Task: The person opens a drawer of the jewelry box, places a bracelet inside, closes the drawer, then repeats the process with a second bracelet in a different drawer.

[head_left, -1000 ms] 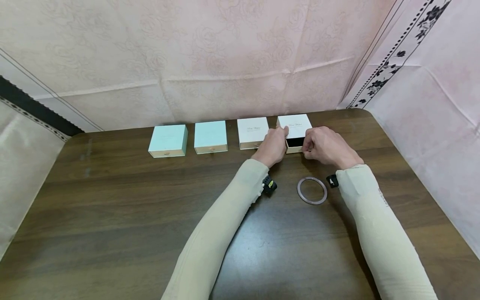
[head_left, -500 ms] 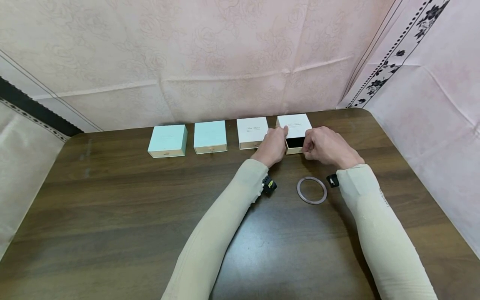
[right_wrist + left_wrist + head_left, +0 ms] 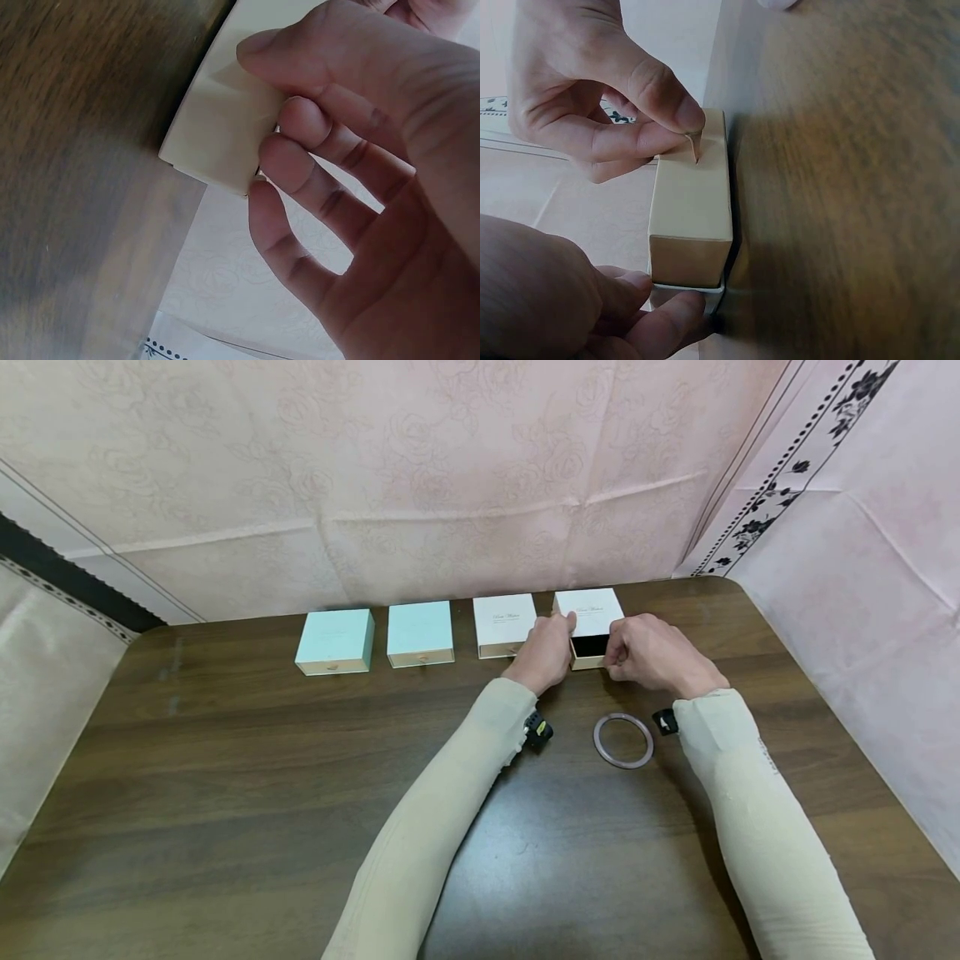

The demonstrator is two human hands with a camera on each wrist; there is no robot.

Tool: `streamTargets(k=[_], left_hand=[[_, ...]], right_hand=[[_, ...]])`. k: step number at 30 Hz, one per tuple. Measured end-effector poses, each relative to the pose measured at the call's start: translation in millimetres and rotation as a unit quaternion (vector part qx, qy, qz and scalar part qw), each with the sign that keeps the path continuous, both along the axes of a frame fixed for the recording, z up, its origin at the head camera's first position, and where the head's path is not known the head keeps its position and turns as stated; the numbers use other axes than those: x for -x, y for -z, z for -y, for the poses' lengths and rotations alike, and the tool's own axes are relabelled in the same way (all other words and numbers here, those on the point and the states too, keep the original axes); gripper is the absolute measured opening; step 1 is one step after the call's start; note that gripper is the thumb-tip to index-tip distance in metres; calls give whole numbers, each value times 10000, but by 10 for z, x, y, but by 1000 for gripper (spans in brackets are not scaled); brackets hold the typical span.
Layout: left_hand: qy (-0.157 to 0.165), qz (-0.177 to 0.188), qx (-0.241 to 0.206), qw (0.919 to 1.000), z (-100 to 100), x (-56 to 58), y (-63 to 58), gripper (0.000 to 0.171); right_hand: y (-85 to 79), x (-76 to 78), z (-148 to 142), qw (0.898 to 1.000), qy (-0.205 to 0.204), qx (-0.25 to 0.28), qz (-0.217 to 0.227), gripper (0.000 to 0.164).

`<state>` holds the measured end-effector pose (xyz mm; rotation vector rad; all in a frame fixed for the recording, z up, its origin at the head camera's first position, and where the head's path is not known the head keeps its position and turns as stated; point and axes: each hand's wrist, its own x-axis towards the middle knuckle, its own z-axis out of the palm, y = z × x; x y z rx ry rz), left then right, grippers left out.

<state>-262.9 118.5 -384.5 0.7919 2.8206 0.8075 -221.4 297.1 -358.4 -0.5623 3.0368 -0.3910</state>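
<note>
A white drawer box (image 3: 588,602) stands at the back right of the table, its pale yellow drawer (image 3: 690,199) partly out and dark inside. My left hand (image 3: 543,653) holds the box's outer cover at its left side, thumb and fingers gripping near the front end. With thumb and forefinger, my right hand (image 3: 660,652) pinches a small ribbon tab (image 3: 695,142) on the drawer front. In the right wrist view, that hand's other fingers are bent beside the drawer's edge. A pale purple bangle (image 3: 597,739) lies on the table between my wrists, nearer the right one.
Another white box (image 3: 504,617) stands just left of my left hand, which partly overlaps it. Two mint-green boxes (image 3: 420,628) continue the row leftward along the back of the brown wooden table (image 3: 262,810). Patterned cloth (image 3: 450,468) hangs behind the table.
The drawer has slid out slightly toward me, showing a little more of its dark inside. Both hands keep their holds, and the bangle lies where it was.
</note>
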Motion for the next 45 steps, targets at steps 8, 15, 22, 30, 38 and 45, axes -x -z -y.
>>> streamTargets(k=[8,15,22,30,38,45], left_hand=[[29,-232,94,9997,-11,-2,15,36],[-49,-363,143,9992,-43,-13,22,40],[9,-327,457,9984,-72,7,9,46],[-26,-210,458,9987,-67,9,1,48],[-103,-273,606,9977,-76,24,7,33],[-64,-204,632,9978,-70,22,5,36]], right_hand=[[7,0,-9,10000,14,32,-26,19],[14,-3,-23,10000,68,25,-29,21],[16,6,-30,10000,75,31,-56,21],[5,8,-38,10000,45,-22,-34,19],[6,6,-47,9999,-90,15,-108,22],[7,-13,-49,9999,-112,41,-67,22]])
